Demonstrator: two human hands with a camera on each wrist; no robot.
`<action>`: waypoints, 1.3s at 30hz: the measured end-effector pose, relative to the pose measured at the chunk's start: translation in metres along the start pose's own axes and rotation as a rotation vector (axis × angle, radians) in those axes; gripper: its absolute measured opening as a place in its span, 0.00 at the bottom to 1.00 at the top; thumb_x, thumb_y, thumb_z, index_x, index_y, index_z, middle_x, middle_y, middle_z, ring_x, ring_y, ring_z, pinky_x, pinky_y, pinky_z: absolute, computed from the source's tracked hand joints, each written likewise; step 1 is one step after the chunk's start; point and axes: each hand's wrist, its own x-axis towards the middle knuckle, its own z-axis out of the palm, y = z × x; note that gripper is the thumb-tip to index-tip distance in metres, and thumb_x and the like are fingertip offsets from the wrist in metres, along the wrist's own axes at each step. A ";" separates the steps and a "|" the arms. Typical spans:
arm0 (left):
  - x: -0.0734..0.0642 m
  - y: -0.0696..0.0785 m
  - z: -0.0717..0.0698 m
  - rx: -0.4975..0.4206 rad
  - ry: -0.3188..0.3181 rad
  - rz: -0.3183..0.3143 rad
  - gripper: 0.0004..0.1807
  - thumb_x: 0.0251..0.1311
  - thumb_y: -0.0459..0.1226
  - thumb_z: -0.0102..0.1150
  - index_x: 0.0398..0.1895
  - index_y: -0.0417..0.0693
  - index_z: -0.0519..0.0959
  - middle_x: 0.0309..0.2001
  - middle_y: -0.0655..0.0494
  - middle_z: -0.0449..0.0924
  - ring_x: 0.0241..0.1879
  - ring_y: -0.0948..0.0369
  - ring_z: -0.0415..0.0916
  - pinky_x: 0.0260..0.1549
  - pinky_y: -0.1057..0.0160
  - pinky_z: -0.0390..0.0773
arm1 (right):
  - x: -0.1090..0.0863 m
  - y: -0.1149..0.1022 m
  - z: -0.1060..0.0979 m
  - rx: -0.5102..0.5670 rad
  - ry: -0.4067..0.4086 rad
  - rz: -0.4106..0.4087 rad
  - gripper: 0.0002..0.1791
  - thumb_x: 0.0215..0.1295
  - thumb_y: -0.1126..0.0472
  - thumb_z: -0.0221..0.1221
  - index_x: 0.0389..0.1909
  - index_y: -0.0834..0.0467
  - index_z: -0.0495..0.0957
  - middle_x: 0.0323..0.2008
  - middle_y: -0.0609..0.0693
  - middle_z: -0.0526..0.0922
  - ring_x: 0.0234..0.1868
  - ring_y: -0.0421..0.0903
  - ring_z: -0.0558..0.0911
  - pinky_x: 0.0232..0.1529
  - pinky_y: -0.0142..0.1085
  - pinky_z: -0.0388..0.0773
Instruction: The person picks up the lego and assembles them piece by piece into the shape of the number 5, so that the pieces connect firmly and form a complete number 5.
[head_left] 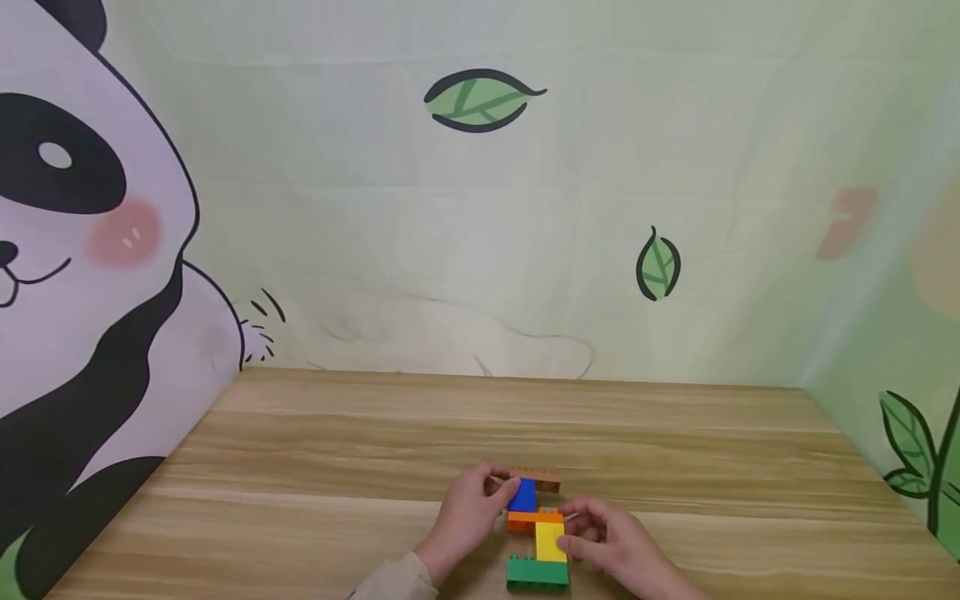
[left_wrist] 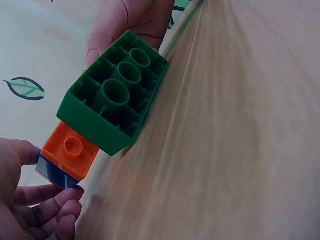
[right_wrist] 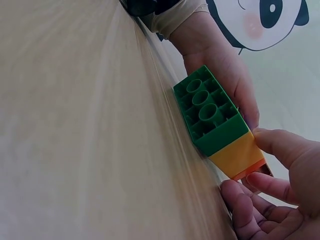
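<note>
A chain of joined toy building bricks stands in front of me in the head view. It runs from a brown brick [head_left: 546,481] at the back through a blue brick [head_left: 523,497], an orange brick [head_left: 522,523] and a yellow brick [head_left: 550,542] to a green brick [head_left: 537,574]. My left hand [head_left: 468,507] pinches the blue brick between thumb and fingers. On the other side, my right hand [head_left: 617,543] holds the yellow brick, thumb on its side and fingers curled near the orange one. Both wrist views show the green brick's hollow underside [left_wrist: 116,90] [right_wrist: 201,97].
The bricks are over the near part of a wood-grain tabletop [head_left: 337,467]. Behind the table hangs a pale green backdrop [head_left: 337,233] with printed leaves, and a large panda drawing [head_left: 75,275] covers the left side.
</note>
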 end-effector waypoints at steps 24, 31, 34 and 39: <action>-0.003 0.006 -0.003 0.134 -0.041 0.021 0.17 0.65 0.47 0.56 0.45 0.42 0.79 0.31 0.56 0.78 0.30 0.62 0.71 0.26 0.65 0.71 | 0.000 -0.001 0.001 -0.033 -0.002 -0.028 0.25 0.62 0.51 0.63 0.54 0.63 0.75 0.40 0.51 0.80 0.31 0.43 0.73 0.24 0.31 0.73; -0.003 0.006 -0.003 0.140 -0.044 0.015 0.18 0.65 0.48 0.55 0.46 0.42 0.79 0.32 0.56 0.79 0.31 0.62 0.71 0.27 0.64 0.72 | 0.000 -0.001 0.002 -0.028 -0.005 -0.049 0.25 0.62 0.52 0.63 0.53 0.64 0.75 0.40 0.52 0.80 0.30 0.41 0.74 0.23 0.30 0.72; -0.003 0.005 -0.003 0.145 -0.042 0.022 0.18 0.65 0.47 0.55 0.45 0.42 0.79 0.32 0.56 0.79 0.30 0.62 0.71 0.27 0.64 0.71 | 0.000 -0.001 0.001 -0.027 -0.010 -0.054 0.25 0.62 0.52 0.63 0.53 0.63 0.75 0.40 0.52 0.81 0.30 0.41 0.74 0.23 0.30 0.72; -0.004 0.004 -0.003 0.152 -0.042 0.035 0.17 0.65 0.47 0.56 0.45 0.43 0.79 0.33 0.56 0.79 0.31 0.62 0.71 0.28 0.64 0.71 | 0.000 0.000 0.001 -0.023 -0.020 -0.068 0.24 0.62 0.52 0.63 0.53 0.64 0.75 0.40 0.52 0.81 0.30 0.41 0.74 0.23 0.30 0.72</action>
